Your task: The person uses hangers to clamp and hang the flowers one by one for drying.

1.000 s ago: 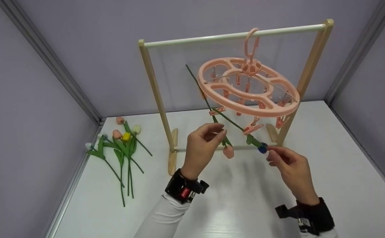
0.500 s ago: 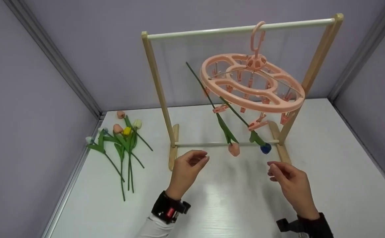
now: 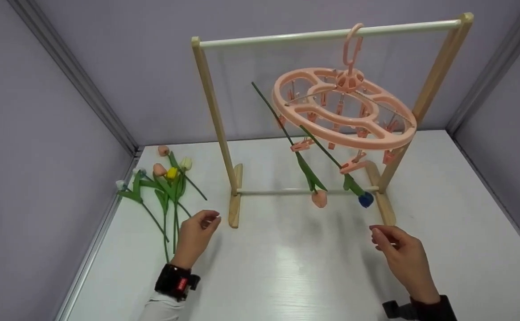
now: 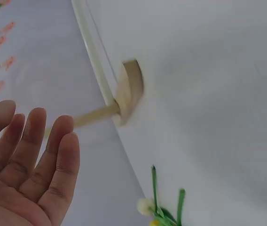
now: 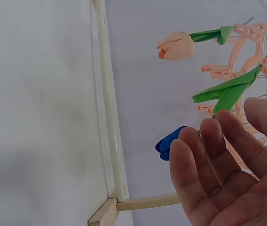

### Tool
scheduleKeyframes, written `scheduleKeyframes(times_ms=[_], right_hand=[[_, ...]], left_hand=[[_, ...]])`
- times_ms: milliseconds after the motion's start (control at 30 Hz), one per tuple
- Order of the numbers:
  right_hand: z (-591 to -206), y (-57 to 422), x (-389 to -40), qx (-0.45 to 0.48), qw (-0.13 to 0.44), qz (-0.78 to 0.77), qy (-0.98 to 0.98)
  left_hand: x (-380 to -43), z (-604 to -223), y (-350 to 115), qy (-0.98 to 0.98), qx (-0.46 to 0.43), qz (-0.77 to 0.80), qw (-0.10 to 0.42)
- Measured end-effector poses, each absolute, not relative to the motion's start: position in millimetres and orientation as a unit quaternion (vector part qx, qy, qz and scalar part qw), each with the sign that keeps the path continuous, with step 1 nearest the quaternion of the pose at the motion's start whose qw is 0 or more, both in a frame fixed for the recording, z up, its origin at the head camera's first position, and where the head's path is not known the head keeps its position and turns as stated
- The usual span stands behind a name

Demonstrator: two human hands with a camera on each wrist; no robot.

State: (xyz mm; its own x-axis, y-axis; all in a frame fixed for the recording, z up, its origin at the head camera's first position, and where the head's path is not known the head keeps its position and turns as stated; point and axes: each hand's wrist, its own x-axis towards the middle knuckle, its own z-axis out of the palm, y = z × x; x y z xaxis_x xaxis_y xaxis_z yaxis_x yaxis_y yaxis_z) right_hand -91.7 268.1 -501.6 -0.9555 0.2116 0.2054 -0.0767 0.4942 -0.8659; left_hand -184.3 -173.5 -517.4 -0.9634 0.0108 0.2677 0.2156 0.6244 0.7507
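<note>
My left hand (image 3: 196, 235) hovers near the stems of the tulips lying on the left, its fingers relaxed and holding nothing. Below the hanging flowers is my right hand (image 3: 405, 258), empty too, with loosely bent fingers, as the right wrist view confirms. A blue tulip (image 3: 365, 199) hangs head down from a pink clothespin (image 3: 352, 166) just above that hand, not touching it. Beside it a pink tulip (image 3: 319, 199) hangs the same way from another clothespin (image 3: 301, 145). Both clips belong to the round pink drying hanger (image 3: 344, 141).
A wooden stand (image 3: 215, 111) with a white top rail (image 3: 278, 41) carries the hanger, which tilts down to the right. Loose artificial tulips, including a yellow tulip (image 3: 171, 173) and a white tulip (image 3: 186, 163), lie on the white table (image 3: 295, 276). Grey walls (image 3: 55, 178) enclose it.
Both hands have come away from the hanging tulips. The left moved down and left toward the loose flowers; the right released the blue tulip and dropped slightly. The blue tulip now hangs freely.
</note>
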Motion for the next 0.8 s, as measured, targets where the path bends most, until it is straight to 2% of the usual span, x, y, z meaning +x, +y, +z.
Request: scheduleKeyframes(times_ms=[267,433,667,800], right_hand=[[-502,268,-91,-0.041,0.140,0.495,-0.857],[-501,269,-91,-0.045,0.134,0.482,-0.865],[-498,266,-96,-0.046,0.133,0.480,-0.866],[-499,264,-97,-0.047,0.128,0.477,-0.868]], left_hand=[[-201,-525,-250,-0.921,0.018,-0.375,0.098],[-205,-539,-291,-0.935,0.053,-0.335,0.105],[-212,-561,-326,-0.977,-0.044,-0.099,0.184],[-218,-573,-336,-0.972,-0.103,0.008,0.209]])
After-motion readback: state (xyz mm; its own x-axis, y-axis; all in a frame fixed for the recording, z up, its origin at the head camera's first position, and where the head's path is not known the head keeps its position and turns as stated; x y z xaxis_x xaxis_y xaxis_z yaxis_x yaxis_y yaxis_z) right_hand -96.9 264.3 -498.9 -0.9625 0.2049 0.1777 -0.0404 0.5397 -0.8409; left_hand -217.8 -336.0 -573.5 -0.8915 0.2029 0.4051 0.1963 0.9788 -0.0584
